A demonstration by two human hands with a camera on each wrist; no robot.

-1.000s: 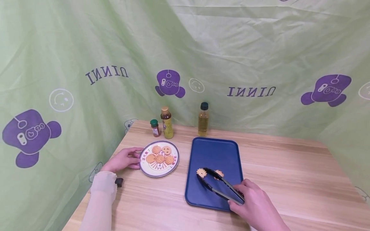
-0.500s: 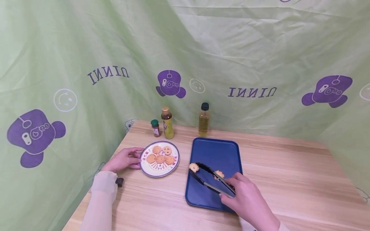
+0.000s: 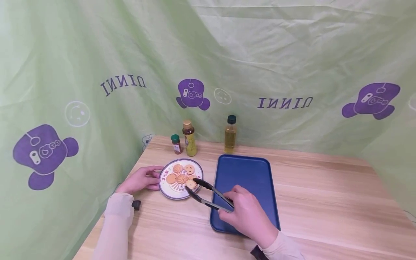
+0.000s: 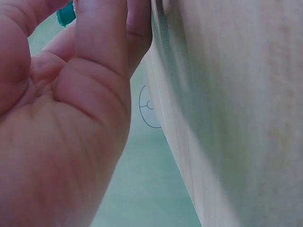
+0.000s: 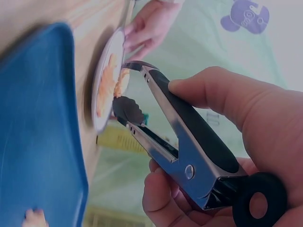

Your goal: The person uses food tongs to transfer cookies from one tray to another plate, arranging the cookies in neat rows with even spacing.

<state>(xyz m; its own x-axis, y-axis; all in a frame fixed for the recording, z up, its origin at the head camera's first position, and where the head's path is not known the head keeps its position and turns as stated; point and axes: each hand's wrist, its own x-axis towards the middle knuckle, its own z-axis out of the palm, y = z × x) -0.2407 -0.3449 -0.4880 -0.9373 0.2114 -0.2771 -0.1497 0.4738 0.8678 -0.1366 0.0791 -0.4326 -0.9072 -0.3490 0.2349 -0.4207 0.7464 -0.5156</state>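
My left hand (image 3: 143, 180) holds the left rim of the white plate (image 3: 172, 194) with its fingertips; the fingers are partly hidden in the left wrist view. Several butter cookies (image 3: 181, 179) lie on that plate. In my right hand (image 3: 245, 209) I grip black-and-silver kitchen tongs (image 3: 211, 204), thumb on one arm and fingers round the other in the right wrist view. Between the tong tips, over the plate's right side, is a ring-shaped cookie (image 3: 191, 184). The blue tray (image 3: 242, 169) lies under and behind my right hand, with a blurred pale piece (image 5: 35, 218) at its edge in the right wrist view.
Behind the plate stand a small green-capped spice jar (image 3: 176, 144) and a sauce bottle (image 3: 190, 139). An oil bottle (image 3: 230, 135) stands behind the tray. A green curtain (image 3: 292, 54) hangs behind the wooden table (image 3: 325, 195).
My right hand has moved left with the tongs, carrying the ring-shaped cookie from over the tray to over the plate. My left hand stays at the plate's rim.
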